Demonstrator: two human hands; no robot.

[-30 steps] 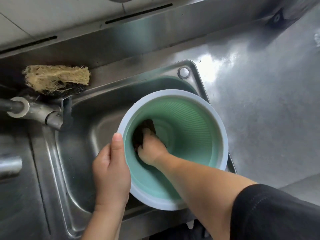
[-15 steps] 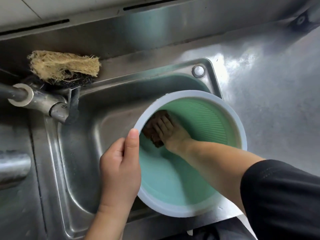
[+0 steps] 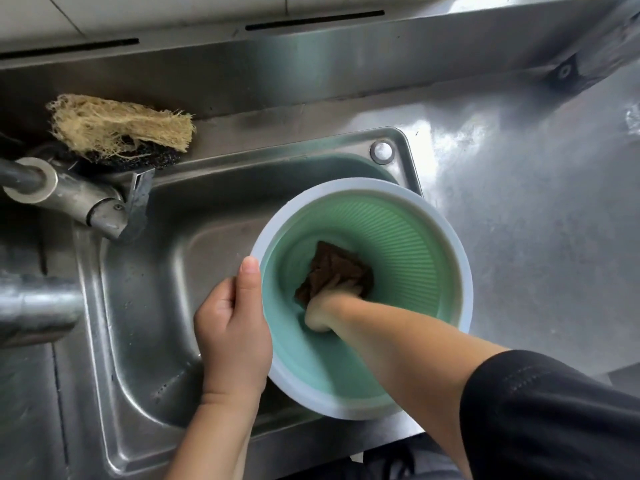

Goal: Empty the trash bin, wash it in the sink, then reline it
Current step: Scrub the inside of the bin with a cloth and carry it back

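Bin first: the round mint-green plastic trash bin with a pale grey-white rim (image 3: 408, 244) stands tilted in the right part of the stainless steel sink (image 3: 145, 306), its mouth turned up toward the camera and its rim overlapping the sink's right edge. Inside it, the right hand (image 3: 329, 303) is bunched round a dark brown scouring pad (image 3: 332, 268) and presses it low against the bottom of the bin. Half a second ago that hand and pad were high on the left wall, just under the rim; a second ago they were on the left wall as well. So the scrubbing has travelled from the side down to the base, which suggests the wall on that side is done and the washing step is well along (no rinse water shows, and the tap is not running). The left hand (image 3: 232, 327) grips the rim on the near-left side as before, thumb lying over the top edge, steadying the bin against the push.

Beyond the bin, the steel tap (image 3: 79, 202) reaches in from the left over the basin. Behind it, on the back ledge, lies a frayed straw-coloured loofah on a black mesh scourer (image 3: 121, 128). The bare steel worktop (image 3: 536, 209) runs off to the right. Rinsing and relining are, by my reading, yet to come.
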